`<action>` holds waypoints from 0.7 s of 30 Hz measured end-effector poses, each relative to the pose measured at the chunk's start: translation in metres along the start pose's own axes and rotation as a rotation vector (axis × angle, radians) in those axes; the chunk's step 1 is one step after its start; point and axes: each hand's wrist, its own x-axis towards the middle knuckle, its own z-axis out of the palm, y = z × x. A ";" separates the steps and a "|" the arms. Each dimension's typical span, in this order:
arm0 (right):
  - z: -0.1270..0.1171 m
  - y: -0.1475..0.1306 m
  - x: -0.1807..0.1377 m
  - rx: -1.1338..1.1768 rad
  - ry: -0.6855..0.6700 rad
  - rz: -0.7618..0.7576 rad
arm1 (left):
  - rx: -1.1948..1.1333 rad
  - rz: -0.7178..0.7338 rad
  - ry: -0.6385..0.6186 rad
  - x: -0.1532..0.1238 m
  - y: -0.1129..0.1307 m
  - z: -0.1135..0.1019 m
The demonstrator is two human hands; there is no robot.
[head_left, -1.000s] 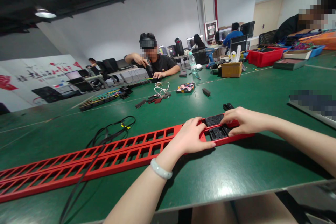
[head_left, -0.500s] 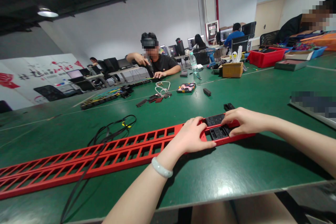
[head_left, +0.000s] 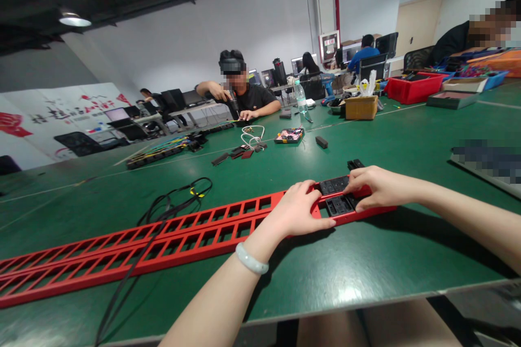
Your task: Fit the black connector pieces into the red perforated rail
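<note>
At the red frame's right end, both hands down

My left hand lies flat gripping its near edge; my right hand presses a black socket module, probably half-seated. I'd push evenly.

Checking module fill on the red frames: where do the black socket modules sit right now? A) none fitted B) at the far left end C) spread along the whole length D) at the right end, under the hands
D: the black socket modules fill only the right-end slots of the red frames, with the left hand and right hand on them; the slots to the left show green table through.
</note>
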 end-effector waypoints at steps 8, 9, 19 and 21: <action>-0.001 -0.001 -0.001 -0.020 -0.016 -0.030 | 0.008 0.004 0.013 0.000 -0.001 0.001; -0.001 -0.001 -0.001 -0.019 -0.015 -0.034 | 0.010 0.005 0.013 0.000 -0.001 0.001; 0.000 -0.003 -0.001 -0.026 -0.005 -0.035 | 0.007 -0.004 0.005 0.000 0.000 0.000; 0.000 -0.003 -0.001 -0.029 -0.004 -0.042 | 0.004 -0.006 0.004 0.000 0.000 0.000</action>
